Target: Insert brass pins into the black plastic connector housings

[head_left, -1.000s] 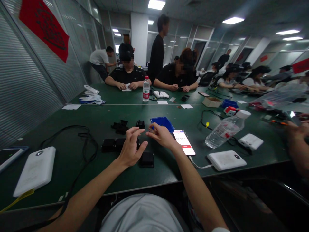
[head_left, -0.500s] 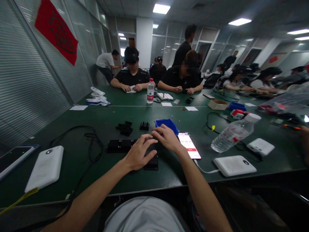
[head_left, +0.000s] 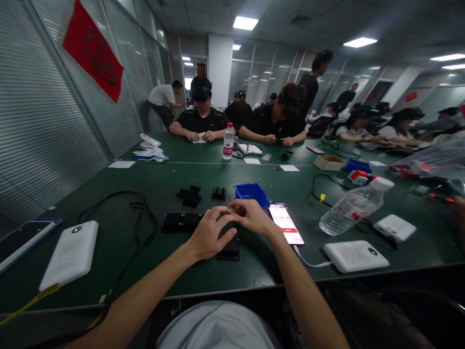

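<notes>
My left hand [head_left: 211,233] reaches over a row of black box-like parts [head_left: 181,222], its thumb apart from its fingers. Its fingertips meet those of my right hand [head_left: 252,217], which are curled in a pinch. Whatever lies between them is too small or hidden to make out. Another black box-like part [head_left: 229,250] shows beneath my left hand, near the table edge. Just beyond my right hand is a blue tray [head_left: 250,189], its contents unclear. Further out lie a small black part [head_left: 219,193] and a cluster of black pieces [head_left: 189,196].
A lit phone [head_left: 285,224] lies right of my hands, cabled to a white power bank [head_left: 356,256]. Beyond it a water bottle [head_left: 350,207] leans over. On the left are another white power bank [head_left: 69,252] and a looped black cable [head_left: 143,213]. People sit across the table.
My right hand's fingers have curled into a pinch and met my left fingertips. The view has shifted slightly. A standing person in the background has moved right.
</notes>
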`<state>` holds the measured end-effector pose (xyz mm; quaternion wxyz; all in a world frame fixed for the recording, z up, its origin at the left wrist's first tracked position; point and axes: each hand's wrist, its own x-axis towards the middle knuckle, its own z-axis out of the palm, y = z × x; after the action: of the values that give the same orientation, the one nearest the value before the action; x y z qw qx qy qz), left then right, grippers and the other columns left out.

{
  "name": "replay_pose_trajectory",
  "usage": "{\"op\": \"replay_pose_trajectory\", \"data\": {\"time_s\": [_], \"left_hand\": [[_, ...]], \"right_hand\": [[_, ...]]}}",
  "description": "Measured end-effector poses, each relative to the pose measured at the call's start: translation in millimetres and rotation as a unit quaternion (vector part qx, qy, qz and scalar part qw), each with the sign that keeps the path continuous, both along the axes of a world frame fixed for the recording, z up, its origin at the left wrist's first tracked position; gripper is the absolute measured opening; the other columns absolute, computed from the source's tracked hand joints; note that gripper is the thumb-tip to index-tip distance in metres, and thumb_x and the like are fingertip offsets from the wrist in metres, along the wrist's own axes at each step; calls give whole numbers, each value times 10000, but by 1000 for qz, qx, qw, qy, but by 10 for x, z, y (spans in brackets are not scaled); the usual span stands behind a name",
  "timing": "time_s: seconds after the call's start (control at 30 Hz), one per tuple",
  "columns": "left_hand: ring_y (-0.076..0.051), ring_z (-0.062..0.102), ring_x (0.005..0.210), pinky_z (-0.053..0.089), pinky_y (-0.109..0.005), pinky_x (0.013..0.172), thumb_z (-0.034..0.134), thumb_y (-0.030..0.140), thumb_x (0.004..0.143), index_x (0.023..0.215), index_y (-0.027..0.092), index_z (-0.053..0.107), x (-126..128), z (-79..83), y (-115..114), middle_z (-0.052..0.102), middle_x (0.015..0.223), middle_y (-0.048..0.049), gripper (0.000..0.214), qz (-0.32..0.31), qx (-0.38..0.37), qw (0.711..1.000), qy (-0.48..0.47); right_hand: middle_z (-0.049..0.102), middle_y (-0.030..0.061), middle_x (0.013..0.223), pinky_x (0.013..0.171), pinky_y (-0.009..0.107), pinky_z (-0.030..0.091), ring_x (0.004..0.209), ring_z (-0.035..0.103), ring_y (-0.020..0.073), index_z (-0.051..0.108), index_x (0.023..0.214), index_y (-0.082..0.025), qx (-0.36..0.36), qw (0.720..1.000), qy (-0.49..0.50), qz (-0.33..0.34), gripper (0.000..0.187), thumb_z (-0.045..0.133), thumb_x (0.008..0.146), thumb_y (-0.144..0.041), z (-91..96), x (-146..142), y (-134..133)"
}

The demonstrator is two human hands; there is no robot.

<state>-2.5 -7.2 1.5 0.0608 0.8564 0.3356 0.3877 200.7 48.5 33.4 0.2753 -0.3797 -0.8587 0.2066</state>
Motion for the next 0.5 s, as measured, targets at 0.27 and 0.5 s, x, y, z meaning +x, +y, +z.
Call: {"op": "replay_pose_trajectory", "data": {"time_s": [0.27,0.5], "left_hand": [[-261,612,1089,475,-441,937,520,331,1012,1114,215,688,5,14,3,662,1158,-100,229,-5,3,1000,2],[-252,630,969,484,-425,893,709,339,853,999,209,691,40,43,-52,701,1042,-76,196,-74,-16,997,12]], "right_hand": [[712,37,809,645,244,346,676,572,135,778,1062,-147,-36,996,-82,14,214,694,927,-290,-6,0,16],[752,53,833,629,245,355,681,608,149,785,1073,-155,-75,990,-117,35,228,658,955,-303,-34,3,22]]}}
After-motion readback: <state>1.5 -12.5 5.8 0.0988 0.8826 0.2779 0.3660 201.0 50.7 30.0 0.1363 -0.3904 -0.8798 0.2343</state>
